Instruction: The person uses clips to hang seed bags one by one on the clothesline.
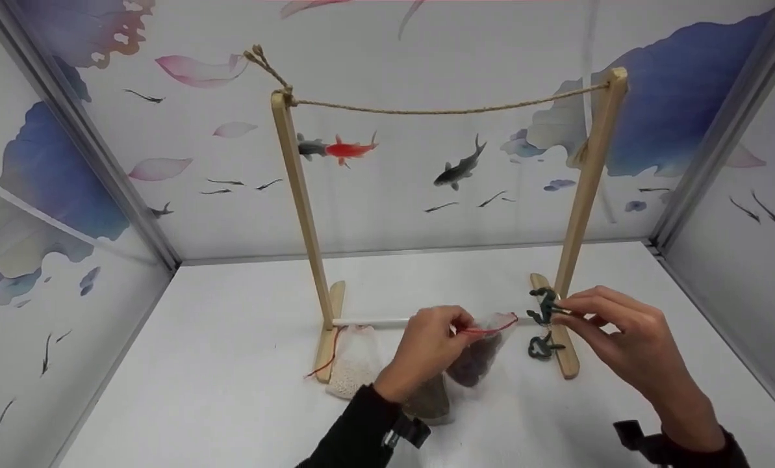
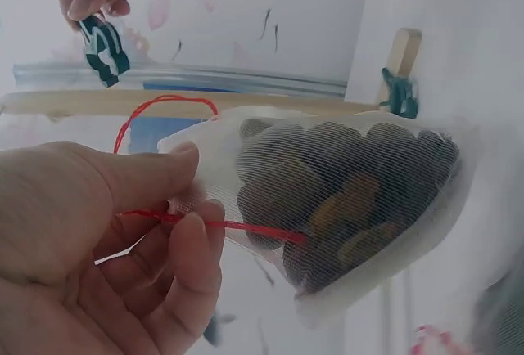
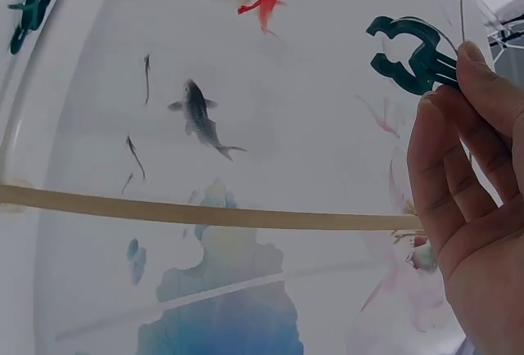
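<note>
In the head view my left hand (image 1: 426,344) pinches the top of a mesh drawstring bag (image 1: 478,357). The left wrist view shows dark, roundish lumps filling the bag (image 2: 327,199), and its red cord (image 2: 237,226) running past my fingers. Between thumb and fingertips of my right hand (image 1: 634,344) is a dark green plastic clip (image 1: 546,304). Seen from the right wrist, the pinched clip (image 3: 413,52) has its curved ends spread apart. A second green clip (image 1: 543,348) lies by the right foot of a wooden stand.
Two wooden posts (image 1: 306,214) carry a twine line (image 1: 452,112) strung between their tops. A white rod (image 1: 374,322) joins their feet. Near the left foot lies a mesh bag of pale grains (image 1: 351,378); a greenish-brown bag (image 1: 431,402) is partly behind my left forearm. Printed panels surround the white table.
</note>
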A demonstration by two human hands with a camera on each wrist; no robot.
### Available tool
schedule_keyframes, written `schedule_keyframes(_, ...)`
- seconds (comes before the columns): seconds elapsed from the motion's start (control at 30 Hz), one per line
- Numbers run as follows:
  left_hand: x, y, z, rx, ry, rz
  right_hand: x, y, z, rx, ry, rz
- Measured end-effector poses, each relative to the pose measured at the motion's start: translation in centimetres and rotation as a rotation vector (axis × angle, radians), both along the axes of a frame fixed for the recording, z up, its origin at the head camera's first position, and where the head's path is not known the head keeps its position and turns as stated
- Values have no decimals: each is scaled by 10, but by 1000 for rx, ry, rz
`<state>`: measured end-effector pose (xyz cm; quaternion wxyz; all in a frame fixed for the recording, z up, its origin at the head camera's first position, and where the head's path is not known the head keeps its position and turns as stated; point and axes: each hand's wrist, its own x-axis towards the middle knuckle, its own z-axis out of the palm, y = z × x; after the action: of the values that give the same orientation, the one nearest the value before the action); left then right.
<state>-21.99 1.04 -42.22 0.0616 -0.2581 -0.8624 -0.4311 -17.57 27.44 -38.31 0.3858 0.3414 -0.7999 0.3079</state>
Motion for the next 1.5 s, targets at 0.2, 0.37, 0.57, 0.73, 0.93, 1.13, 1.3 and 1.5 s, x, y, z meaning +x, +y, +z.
schedule_keyframes(0.2, -17, 8, 54, -128, 61, -4, -6, 6, 38, 49, 43, 11)
schedule_keyframes(0.37, -31, 19, 95, -94, 132, 21, -17, 7, 74, 50, 74, 30)
schedule_keyframes(0.57, -44, 32, 134, 44, 225, 44, -28, 13, 112, 61, 31, -42)
schedule_keyframes(0.73, -54, 40, 158, 115, 284, 70, -35, 15, 135, 48, 16, -93)
schedule_keyframes(0.93, -62, 45, 169, 238, 324, 116, -50, 10, 149, 17, 87, -85)
schedule_keyframes(1.13, -65, 49, 172, 300, 395, 117, -64, 3, 154, -61, 155, -72)
schedule_keyframes(1.3, -67, 53, 175, 361, 474, 73, -71, -1, 162, -103, 183, -64)
schedule_keyframes(1.5, -71, 57, 181, 432, 562, 79, -78, -8, 176, -154, 249, -81)
